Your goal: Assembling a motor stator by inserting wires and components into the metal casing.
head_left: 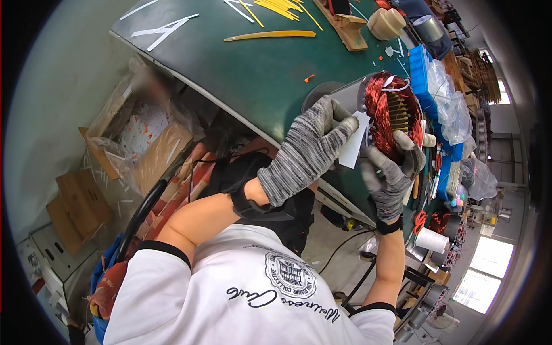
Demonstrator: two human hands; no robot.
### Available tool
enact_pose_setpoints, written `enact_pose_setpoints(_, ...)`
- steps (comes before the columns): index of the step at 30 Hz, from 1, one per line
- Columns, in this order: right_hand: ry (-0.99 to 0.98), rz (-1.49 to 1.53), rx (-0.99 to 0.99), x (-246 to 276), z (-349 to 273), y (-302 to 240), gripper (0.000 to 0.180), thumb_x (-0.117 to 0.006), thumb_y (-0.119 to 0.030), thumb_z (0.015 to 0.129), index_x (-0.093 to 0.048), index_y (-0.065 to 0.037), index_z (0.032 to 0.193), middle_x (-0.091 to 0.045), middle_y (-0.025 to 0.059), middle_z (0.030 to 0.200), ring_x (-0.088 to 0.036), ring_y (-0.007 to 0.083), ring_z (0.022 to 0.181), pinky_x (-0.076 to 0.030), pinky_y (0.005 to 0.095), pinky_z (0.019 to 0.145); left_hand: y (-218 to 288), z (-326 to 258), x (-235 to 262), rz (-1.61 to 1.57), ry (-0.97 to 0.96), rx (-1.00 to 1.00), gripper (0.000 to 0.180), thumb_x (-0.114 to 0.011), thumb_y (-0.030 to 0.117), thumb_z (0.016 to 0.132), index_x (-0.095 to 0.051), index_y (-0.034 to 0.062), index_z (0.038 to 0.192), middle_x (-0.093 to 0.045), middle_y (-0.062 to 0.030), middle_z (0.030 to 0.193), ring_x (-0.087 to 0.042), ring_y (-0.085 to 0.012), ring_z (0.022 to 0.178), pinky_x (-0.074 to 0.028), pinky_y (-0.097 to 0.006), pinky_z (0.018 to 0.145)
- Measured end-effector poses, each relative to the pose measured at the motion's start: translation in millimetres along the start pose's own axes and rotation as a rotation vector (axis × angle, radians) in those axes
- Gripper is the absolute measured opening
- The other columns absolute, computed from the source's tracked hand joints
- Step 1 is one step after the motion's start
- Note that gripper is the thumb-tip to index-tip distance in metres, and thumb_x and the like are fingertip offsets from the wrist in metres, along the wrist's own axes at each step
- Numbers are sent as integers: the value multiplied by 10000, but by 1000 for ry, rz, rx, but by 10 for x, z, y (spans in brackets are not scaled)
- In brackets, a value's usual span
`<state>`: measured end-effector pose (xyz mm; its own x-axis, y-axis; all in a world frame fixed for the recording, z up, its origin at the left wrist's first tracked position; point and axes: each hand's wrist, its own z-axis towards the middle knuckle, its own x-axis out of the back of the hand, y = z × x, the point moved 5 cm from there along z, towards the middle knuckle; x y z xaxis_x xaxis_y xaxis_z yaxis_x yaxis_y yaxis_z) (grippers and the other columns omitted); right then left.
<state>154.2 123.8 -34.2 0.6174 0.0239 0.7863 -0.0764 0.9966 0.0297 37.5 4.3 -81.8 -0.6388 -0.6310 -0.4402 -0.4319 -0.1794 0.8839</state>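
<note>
Both my hands wear grey striped knit gloves. My left hand (313, 146) pinches a small white slip of stiff sheet (353, 141) between thumb and fingers, beside a motor stator. The stator has a grey cylindrical shell (352, 95) and lies on its side on the green table. Out of its end facing right bulge red-brown copper windings (378, 106), with a white strip tied over them at the top. My right hand (391, 178) is at the near side of the windings, its fingers curled against them. Some fingertips are hidden among the wires.
Yellow strips (270, 35) and white strips (167, 30) lie across the far part of the green table (230, 69). A wooden block (349, 31) and a beige spool (386, 24) stand behind the stator. Blue bins (422, 69) line the right. Red-handled scissors (420, 221) lie near my right wrist.
</note>
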Motion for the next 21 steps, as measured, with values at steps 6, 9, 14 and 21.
enact_pose_setpoints(6, -27, -85, 7, -45, 20, -133, 369, -773, -290, 590, -626, -243, 926, -440, 104, 1229, -379, 313, 1109, -291, 431, 924, 107, 97, 63, 337, 112, -381, 151, -529, 137, 869, -517, -11, 903, -537, -33, 737, -484, -70, 692, -437, -241, 649)
enact_pose_setpoints(9, 46, -115, -1, -100, 32, -185, 373, -778, -266, 575, -625, -245, 914, -449, 100, 1215, -375, 314, 1109, -293, 427, 925, 191, 83, 24, 391, 102, -444, 146, -545, 129, 851, -518, -12, 875, -552, -74, 705, -512, -108, 643, -447, -262, 617)
enact_pose_setpoints(14, 109, -206, -58, -147, 85, -262, 385, -773, -269, 570, -617, -234, 919, -434, 96, 1227, -372, 315, 1109, -278, 433, 920, 304, 190, -32, 547, 50, -508, 141, -548, 120, 838, -511, -11, 874, -566, -134, 688, -547, -195, 596, -452, -289, 575)
enact_pose_setpoints(21, -3, -51, -233, -62, 391, -402, 366, -626, -218, 656, -567, -202, 1017, -464, 86, 1146, -448, 270, 1009, -303, 406, 850, 610, 691, -149, 886, -63, -686, 127, -527, 92, 829, -511, -12, 900, -569, -172, 706, -571, -328, 651, -455, -346, 568)
